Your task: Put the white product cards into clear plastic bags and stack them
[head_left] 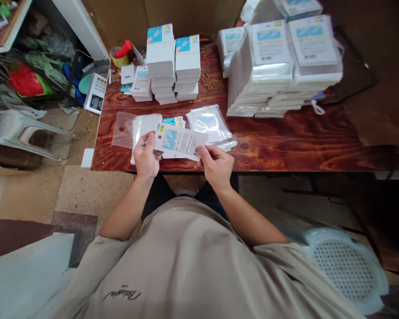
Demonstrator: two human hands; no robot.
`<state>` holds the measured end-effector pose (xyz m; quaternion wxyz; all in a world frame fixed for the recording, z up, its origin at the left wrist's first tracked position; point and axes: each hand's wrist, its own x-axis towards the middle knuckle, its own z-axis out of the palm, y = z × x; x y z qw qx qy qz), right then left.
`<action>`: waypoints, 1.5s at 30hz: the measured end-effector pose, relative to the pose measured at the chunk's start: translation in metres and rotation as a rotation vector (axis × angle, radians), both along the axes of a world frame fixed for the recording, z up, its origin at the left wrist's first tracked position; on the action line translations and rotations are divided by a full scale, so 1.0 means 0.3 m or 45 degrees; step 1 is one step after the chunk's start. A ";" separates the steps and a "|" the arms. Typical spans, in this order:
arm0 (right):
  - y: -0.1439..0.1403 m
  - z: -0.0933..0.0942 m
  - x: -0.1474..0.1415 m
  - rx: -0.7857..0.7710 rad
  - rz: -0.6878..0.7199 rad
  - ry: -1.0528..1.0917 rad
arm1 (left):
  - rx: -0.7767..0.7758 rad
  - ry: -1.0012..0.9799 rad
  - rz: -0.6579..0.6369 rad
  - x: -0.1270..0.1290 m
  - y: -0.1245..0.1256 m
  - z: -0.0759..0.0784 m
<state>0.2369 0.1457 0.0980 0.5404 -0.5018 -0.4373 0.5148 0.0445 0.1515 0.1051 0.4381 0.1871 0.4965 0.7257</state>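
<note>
Between my two hands a printed cardboard header card [181, 141] is stretched out, white with a blue picture and a hole near its left end. My left hand [146, 155] is closed on the card's left end. The fingers of my right hand [217, 166] pinch its right end. Under and behind it lie more blue-and-white cards [173, 120], partly covered. Clear plastic sleeves [146, 122] spread out by my left hand. To the right, beyond the held card, sits a pile of shiny bagged cards [210, 124].
Tall stacks of cards [161, 55] stand at the back of the wooden table [279, 146], with larger stacks of bagged cards [269, 57] at the right. Rubber bands [212, 80] lie between them. A digital scale [95, 95] is at the left edge; a plastic stool [349, 270] stands lower right.
</note>
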 end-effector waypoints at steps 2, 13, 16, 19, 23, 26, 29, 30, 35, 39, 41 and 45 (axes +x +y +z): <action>0.004 -0.005 -0.029 -0.036 0.050 0.087 | -0.014 0.029 -0.022 0.012 -0.008 0.000; 0.069 -0.009 -0.086 0.287 0.242 -0.225 | 0.094 0.072 -0.298 0.083 -0.081 0.039; 0.091 -0.003 -0.067 0.316 0.301 -0.227 | -0.045 0.202 -0.486 0.066 -0.089 0.031; 0.136 -0.004 -0.034 0.225 0.409 -0.195 | -0.252 0.433 -0.621 0.013 -0.065 0.032; 0.243 -0.063 0.030 0.185 -0.051 -0.552 | -0.342 1.186 0.038 -0.149 0.009 0.019; 0.301 -0.126 0.068 0.163 -0.303 -1.098 | -0.653 1.571 0.043 -0.297 0.055 -0.023; 0.297 -0.148 0.067 0.225 -0.395 -1.377 | -0.881 1.512 -0.142 -0.393 0.073 -0.070; 0.283 -0.140 0.057 0.282 -0.366 -1.389 | -0.885 1.478 -0.176 -0.410 0.075 -0.080; 0.193 -0.031 -0.041 0.824 0.511 -1.405 | -0.859 1.511 -0.284 -0.435 0.071 -0.065; 0.163 0.034 -0.105 0.964 1.000 -1.670 | -0.821 1.686 -0.292 -0.424 0.049 -0.003; 0.164 0.050 -0.115 0.945 1.102 -1.758 | -0.721 1.707 -0.247 -0.410 0.029 0.023; 0.164 0.075 -0.111 0.970 1.175 -1.830 | -0.538 1.556 -0.081 -0.380 0.003 0.040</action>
